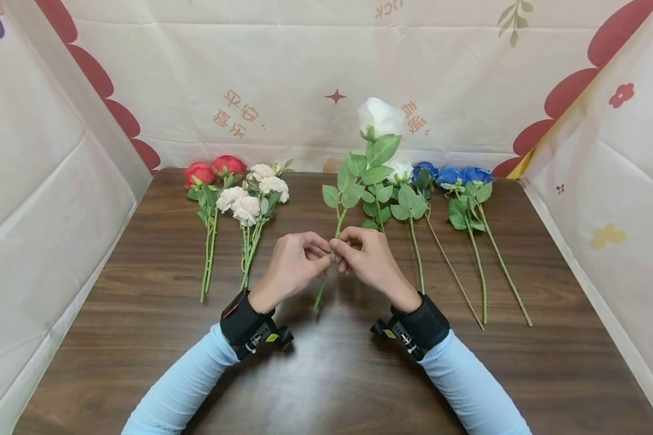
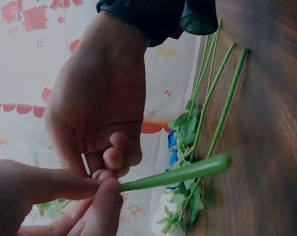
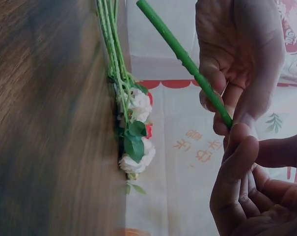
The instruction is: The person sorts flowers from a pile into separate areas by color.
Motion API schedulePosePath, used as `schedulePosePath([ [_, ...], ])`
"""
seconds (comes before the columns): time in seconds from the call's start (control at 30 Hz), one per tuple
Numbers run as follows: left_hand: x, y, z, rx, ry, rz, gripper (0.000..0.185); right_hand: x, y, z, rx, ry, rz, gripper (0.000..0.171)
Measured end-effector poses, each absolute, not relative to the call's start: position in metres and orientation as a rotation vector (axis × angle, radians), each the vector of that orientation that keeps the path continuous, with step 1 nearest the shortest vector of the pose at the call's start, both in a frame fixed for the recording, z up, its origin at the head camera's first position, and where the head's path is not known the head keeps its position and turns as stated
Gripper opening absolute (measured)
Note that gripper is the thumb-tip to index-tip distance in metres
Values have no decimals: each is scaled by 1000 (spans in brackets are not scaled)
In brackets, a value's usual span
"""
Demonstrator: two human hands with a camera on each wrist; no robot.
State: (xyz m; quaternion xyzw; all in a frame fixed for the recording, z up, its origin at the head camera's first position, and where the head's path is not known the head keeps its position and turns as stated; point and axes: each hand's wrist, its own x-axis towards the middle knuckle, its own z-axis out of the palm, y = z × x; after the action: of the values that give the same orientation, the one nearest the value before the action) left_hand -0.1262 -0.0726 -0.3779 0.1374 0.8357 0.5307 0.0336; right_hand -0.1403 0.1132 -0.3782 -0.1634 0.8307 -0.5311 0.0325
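White rose [image 1: 356,164] is being held over the dark wooden table [image 1: 141,260], in front of the person, its bloom leaning up and away and the lower end of its green stem [image 2: 182,172] pointing back toward the sleeves. The left hand [image 1: 296,260] is pinching the stem between thumb and fingers, and the right hand [image 1: 372,260] is pinching it just beside, the fingertips of the two hands nearly meeting; whether they are touching, I cannot tell. Bare stem is sticking out past the fingers in both wrist views. The table is bearing loose flowers along its far edge, their stems running toward the person: red roses [image 1: 228,164] are lying at the left, with cream flowers [image 1: 272,186] just beside them, while another white flower [image 1: 399,172] is resting to the right of the hands, near the blue flowers [image 1: 448,175]. Pale printed cloth [image 1: 305,66] is walling in the table at the back and both sides. Black bands [image 1: 421,323] are circling both wrists, next to light blue sleeves [image 1: 468,380].
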Motion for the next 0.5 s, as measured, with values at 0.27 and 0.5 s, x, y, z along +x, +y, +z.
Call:
schedulePosePath([
  [0.27,-134,-86,-375,425,2655,1559,18,-160,123,-390,-379,2556,-1431,23],
  [0.5,-140,-90,-374,388,2688,1520,18,-202,141,-400,-290,2581,-1081,23],
])
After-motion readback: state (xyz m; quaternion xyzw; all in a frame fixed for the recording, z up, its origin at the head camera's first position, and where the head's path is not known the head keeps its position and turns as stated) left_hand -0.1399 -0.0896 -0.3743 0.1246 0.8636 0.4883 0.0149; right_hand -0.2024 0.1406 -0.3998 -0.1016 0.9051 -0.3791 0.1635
